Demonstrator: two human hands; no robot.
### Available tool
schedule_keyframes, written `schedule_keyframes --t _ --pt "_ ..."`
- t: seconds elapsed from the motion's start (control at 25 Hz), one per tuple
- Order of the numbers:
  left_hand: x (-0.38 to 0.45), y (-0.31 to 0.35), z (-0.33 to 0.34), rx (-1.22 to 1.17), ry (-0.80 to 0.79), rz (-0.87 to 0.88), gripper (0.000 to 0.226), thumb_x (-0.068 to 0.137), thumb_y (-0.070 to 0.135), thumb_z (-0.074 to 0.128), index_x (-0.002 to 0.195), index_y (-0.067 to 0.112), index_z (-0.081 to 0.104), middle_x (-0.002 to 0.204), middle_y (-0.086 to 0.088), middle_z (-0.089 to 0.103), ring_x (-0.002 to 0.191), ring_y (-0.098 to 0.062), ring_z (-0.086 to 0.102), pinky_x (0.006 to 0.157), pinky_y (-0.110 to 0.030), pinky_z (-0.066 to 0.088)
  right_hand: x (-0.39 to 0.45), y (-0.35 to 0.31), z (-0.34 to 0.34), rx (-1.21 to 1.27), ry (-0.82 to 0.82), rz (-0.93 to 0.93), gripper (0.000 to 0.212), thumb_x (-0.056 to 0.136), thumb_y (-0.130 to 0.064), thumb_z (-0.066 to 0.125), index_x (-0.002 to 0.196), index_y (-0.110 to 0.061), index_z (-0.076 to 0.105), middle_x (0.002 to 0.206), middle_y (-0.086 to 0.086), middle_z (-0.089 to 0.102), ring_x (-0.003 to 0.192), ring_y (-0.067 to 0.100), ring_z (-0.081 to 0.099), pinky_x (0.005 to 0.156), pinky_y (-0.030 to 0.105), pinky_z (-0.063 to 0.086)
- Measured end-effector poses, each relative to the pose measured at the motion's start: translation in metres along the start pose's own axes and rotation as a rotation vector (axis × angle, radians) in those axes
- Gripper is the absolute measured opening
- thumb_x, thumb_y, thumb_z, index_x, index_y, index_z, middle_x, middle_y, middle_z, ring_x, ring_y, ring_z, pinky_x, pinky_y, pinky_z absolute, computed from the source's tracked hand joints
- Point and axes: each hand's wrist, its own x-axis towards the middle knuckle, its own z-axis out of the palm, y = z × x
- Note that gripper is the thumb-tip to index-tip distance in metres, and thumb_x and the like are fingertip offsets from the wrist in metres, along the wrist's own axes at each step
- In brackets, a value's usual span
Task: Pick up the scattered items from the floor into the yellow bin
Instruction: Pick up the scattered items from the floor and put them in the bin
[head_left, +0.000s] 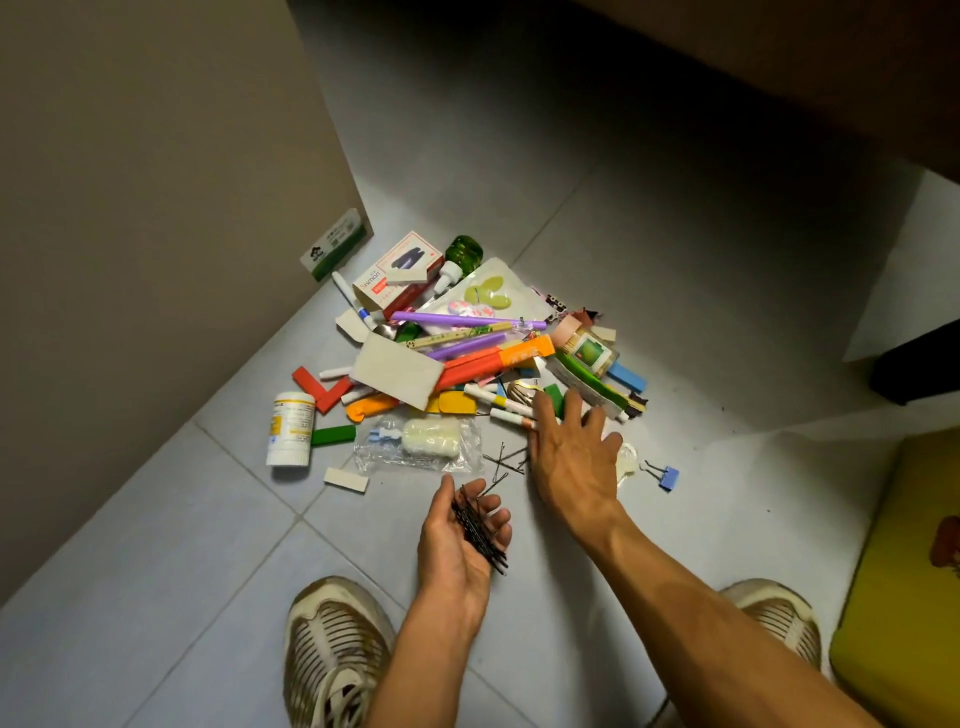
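Clearly the job is barely begun: in the head view a dense pile of scattered items (467, 353) lies on the floor (208, 545) against the wall, while the yellow bin (898, 597) sits at the near right edge, its inside hidden. The left hand (462, 535) lies palm up, fingers curled loosely round a bundle of black hairpins (480, 530). The right hand (571, 452) is spread flat, fingers straight, over the pile's near edge, holding nothing I can see. More loose hairpins (501, 460) lie just left of it. Left to gather: a white bottle (291, 428), a plastic bag (418, 441), a blue binder clip (665, 475). Both shoes (332, 649) flank the arms; nothing blocks the bin.
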Motion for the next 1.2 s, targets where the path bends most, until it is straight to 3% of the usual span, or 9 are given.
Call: schedule_keyframes --t 0.12,0.24,0.36,0.44,0.56,0.68,0.84,1.08,1.2 --pt "-0.007 0.001 0.002 0.019 -0.015 0.001 0.040 0.098 0.042 0.048 0.098 0.005 0.063 0.072 -0.010 0.062 0.062 -0.022 0.058 0.061 -0.031 0.046 -0.006 0.005 0.001 0.077 0.049 -0.044 0.041 0.098 -0.033 0.048 0.134 -0.023 0.031 0.135 0.014 0.032 0.097 0.030 0.056 0.071 0.041 0.056" --pt "-0.007 0.004 0.001 0.036 0.000 0.010 0.039 0.098 0.041 0.048 0.099 0.004 0.062 0.072 -0.011 0.062 0.061 -0.023 0.058 0.060 -0.032 0.045 0.003 0.002 -0.003 0.107 0.042 0.019 0.043 0.090 -0.033 0.058 0.124 -0.023 0.033 0.120 0.010 0.039 0.059 0.015 0.046 0.049 0.029 0.040" --pt "-0.006 0.003 0.002 0.041 -0.001 0.007 0.039 0.098 0.040 0.047 0.101 0.004 0.062 0.073 -0.012 0.062 0.061 -0.023 0.058 0.061 -0.032 0.045 0.008 -0.001 -0.004 0.176 0.032 0.042 0.050 0.090 -0.027 0.059 0.131 -0.022 0.031 0.106 0.008 0.048 0.060 0.017 0.046 0.050 0.028 0.035" --pt "-0.006 -0.001 0.002 0.046 0.002 -0.002 0.039 0.098 0.041 0.047 0.102 0.004 0.061 0.073 -0.012 0.063 0.061 -0.022 0.058 0.060 -0.032 0.045 0.009 0.001 -0.005 0.268 0.052 0.025 0.036 0.092 -0.026 0.056 0.122 -0.024 0.038 0.093 0.002 0.052 0.062 0.017 0.048 0.050 0.026 0.034" --pt "-0.008 -0.004 0.001 0.042 0.005 0.006 0.040 0.098 0.040 0.047 0.103 0.004 0.062 0.072 -0.012 0.063 0.061 -0.022 0.058 0.061 -0.032 0.045 0.010 0.008 -0.018 0.903 0.012 0.226 0.014 0.091 -0.018 0.055 0.094 -0.030 0.048 0.073 -0.003 0.055 0.055 0.012 0.049 0.046 0.026 0.037" --pt "-0.017 0.002 0.007 0.015 0.009 0.037 0.040 0.099 0.040 0.047 0.103 0.004 0.062 0.072 -0.011 0.063 0.063 -0.022 0.059 0.061 -0.032 0.046 -0.006 0.016 -0.042 1.627 -0.153 0.488 0.010 0.083 -0.006 0.054 0.088 -0.013 0.050 0.057 0.002 0.049 0.038 0.011 0.035 0.033 0.022 0.030" --pt "-0.058 0.002 0.038 0.005 -0.052 0.063 0.037 0.099 0.038 0.045 0.095 0.006 0.063 0.068 -0.009 0.063 0.059 -0.021 0.060 0.059 -0.031 0.046 -0.057 0.031 -0.091 2.031 -0.265 0.428 0.004 0.080 -0.006 0.051 0.082 -0.009 0.050 0.056 0.003 0.047 0.033 0.008 0.030 0.030 0.016 0.024" --pt "-0.135 -0.038 0.110 0.051 -0.253 0.011 0.034 0.099 0.035 0.043 0.087 0.009 0.062 0.064 -0.007 0.061 0.056 -0.020 0.058 0.054 -0.027 0.045 -0.139 0.079 -0.196 2.247 0.019 0.303 0.009 0.078 -0.006 0.049 0.082 -0.013 0.052 0.056 0.004 0.038 0.032 0.007 0.026 0.028 0.016 0.024" --pt "-0.181 -0.090 0.159 0.164 -0.389 -0.030 0.031 0.101 0.029 0.042 0.088 0.007 0.061 0.062 -0.008 0.061 0.054 -0.020 0.059 0.049 -0.025 0.047 -0.185 0.147 -0.248 2.200 0.267 0.403 0.014 0.085 -0.008 0.045 0.077 -0.016 0.052 0.054 0.001 0.037 0.030 0.007 0.027 0.029 0.014 0.019"
